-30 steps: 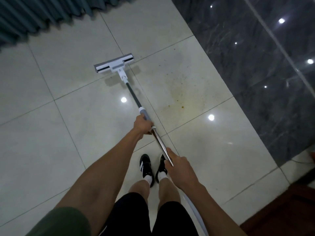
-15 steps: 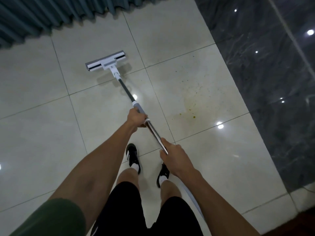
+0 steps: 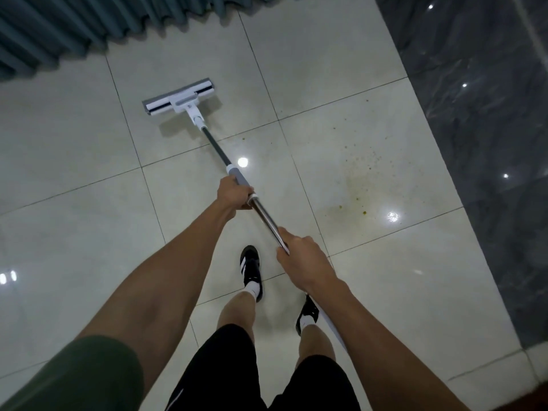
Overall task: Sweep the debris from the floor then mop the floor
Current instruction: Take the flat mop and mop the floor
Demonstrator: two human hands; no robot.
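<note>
A flat mop with a white and grey head [image 3: 178, 97] lies on the pale tiled floor [image 3: 74, 203] ahead of me, its pole [image 3: 265, 216] slanting back toward my body. My left hand [image 3: 233, 193] grips the grey sleeve on the pole. Farther down, my right hand [image 3: 299, 253] grips the shiny metal part. A yellowish stain with scattered brown specks [image 3: 360, 185] marks the tile to the right of the pole, apart from the mop head.
A pleated teal curtain [image 3: 59, 31] hangs along the far left edge of the floor. A dark polished stone wall [image 3: 489, 114] runs down the right side. My feet in black shoes [image 3: 252, 269] stand on the tiles below the hands.
The view has shifted so the curtain shows more and the stain sits farther right. My right foot has stepped back. Both hands keep their grip on the pole.
</note>
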